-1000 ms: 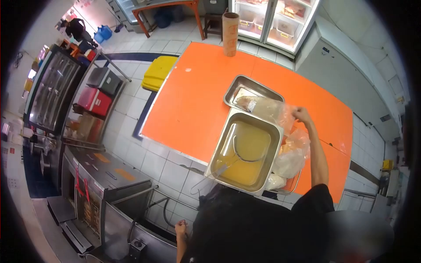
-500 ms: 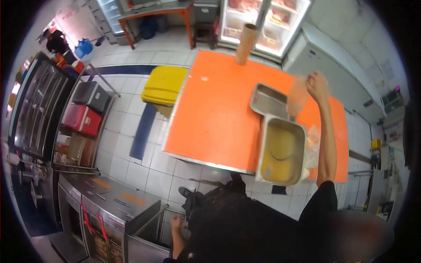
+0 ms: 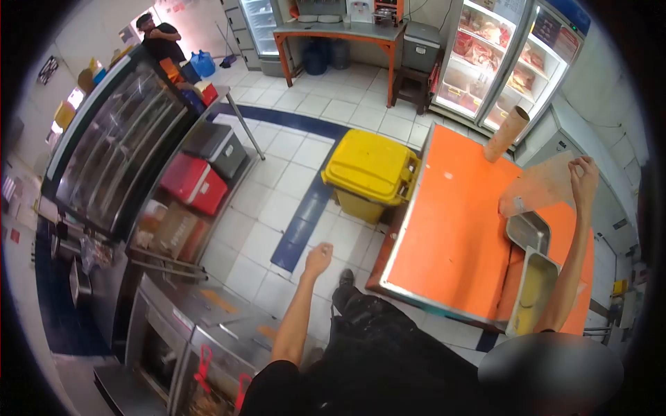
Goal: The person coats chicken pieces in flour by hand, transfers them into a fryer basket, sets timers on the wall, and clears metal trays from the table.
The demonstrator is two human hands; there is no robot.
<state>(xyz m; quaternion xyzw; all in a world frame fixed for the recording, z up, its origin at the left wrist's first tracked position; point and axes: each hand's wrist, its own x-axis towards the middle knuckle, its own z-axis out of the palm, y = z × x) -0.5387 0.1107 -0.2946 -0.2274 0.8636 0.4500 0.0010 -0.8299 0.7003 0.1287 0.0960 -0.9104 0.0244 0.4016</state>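
Observation:
My right hand (image 3: 584, 173) is closed on the top edge of a clear plastic bag (image 3: 541, 186), raised over the orange table (image 3: 451, 236). The bag hangs slanted and looks flat, with a small label low down. Beneath it is a shallow metal tray (image 3: 528, 232). Next to that tray stands a deeper metal pan (image 3: 534, 288) of yellowish liquid, partly hidden by my right forearm. My left hand (image 3: 319, 259) hovers over the tiled floor, fingers curled in, with nothing visible in them.
A yellow lidded bin (image 3: 368, 166) stands beside the table. A brown cardboard tube (image 3: 506, 135) rises from the table's far end. Lit fridges (image 3: 479, 59) are behind. Left are a display case (image 3: 121, 139), red cooler (image 3: 194, 184) and metal fryer (image 3: 229, 347). A person (image 3: 163, 41) stands far back.
My right hand has lifted the bag up off the tray and away from the pan. The view has swung left, and my left hand has moved forward and up from beside my body.

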